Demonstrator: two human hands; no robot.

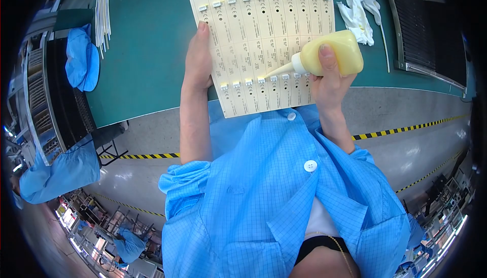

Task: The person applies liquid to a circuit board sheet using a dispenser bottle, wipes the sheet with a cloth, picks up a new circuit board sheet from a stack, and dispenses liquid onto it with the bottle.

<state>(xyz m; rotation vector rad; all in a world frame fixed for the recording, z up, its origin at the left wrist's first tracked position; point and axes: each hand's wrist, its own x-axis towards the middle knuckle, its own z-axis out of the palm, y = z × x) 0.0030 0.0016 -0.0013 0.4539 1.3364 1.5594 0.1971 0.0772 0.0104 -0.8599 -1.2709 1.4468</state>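
Observation:
My left hand (199, 57) grips the left edge of a cream circuit board panel (243, 50), thumb on the face and fingers hidden behind it. The panel carries printed strips side by side, with two rows of small white connectors (261, 80). In my right hand (331, 78) is a squeeze bottle (337, 51) of pale yellow content, with the thumb pressed on its side. Its white collar and long nozzle (280, 70) point left, the tip at or just above a connector in the lower row. Whether the tip touches cannot be made out.
A green table (147, 55) lies under the panel. Crumpled white gloves or cloth (361, 7) are at the upper right, beside a black rack (426, 29). On the left are a stack of pale strips (103, 19), a blue cap (82, 57) and another rack (71, 95). A person in blue (63, 171) is nearby.

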